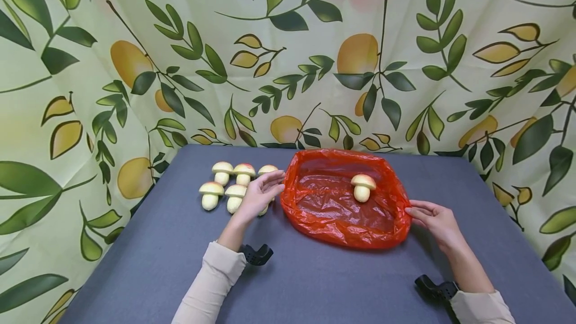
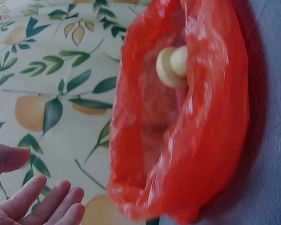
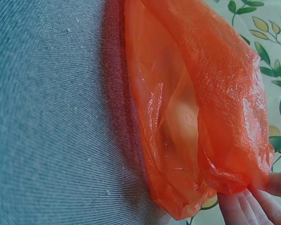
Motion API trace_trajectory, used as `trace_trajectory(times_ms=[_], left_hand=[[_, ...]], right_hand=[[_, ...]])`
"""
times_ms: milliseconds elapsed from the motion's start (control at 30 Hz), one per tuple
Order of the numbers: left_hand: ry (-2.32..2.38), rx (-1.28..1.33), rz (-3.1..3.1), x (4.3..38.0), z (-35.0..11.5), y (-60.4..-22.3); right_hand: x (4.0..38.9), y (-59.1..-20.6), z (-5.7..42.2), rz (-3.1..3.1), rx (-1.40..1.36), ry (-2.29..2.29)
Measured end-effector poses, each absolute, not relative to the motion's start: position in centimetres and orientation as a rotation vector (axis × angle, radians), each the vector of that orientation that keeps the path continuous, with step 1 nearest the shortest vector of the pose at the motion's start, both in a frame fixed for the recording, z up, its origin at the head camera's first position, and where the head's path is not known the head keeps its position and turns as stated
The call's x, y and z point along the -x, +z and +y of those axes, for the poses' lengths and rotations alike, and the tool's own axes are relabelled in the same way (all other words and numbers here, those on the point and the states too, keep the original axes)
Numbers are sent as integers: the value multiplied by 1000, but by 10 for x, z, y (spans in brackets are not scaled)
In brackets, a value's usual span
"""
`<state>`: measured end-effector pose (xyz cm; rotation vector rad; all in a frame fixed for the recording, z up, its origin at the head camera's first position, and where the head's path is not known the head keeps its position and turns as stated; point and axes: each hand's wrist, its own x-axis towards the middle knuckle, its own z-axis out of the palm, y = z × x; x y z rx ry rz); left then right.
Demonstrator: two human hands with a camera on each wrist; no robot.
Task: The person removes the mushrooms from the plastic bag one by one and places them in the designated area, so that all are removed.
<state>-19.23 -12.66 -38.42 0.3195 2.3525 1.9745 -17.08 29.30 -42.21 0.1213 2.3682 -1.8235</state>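
A red plastic bag [image 1: 346,241] lies on the table with its mouth held wide and its rim rolled outward. Inside it is one toy mushroom [image 1: 362,187] with a reddish-yellow cap; the left wrist view also catches this mushroom [image 2: 171,68]. My right hand [image 1: 437,221] pinches the bag's right rim between thumb and fingers. Beside the left rim is my left hand [image 1: 261,193], fingers extended and holding nothing; in the left wrist view it looks apart from the bag. Several more mushrooms [image 1: 210,195] stand left of the bag, some partly hidden behind the left hand.
A grey cloth covers the table [image 1: 324,284]. Behind and at both sides hangs a leaf-and-fruit patterned curtain [image 1: 252,84], meeting the table's back edge. Each wrist wears a black camera mount, the left one [image 1: 257,255] close above the cloth.
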Motion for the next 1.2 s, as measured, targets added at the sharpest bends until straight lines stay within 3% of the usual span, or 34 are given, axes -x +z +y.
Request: trace_trajectory(times_ms=[1200], left_hand=[[2043,-493,2151,202,-26,-399]], right_hand=[[171,-424,290,2391,-140,-1791]])
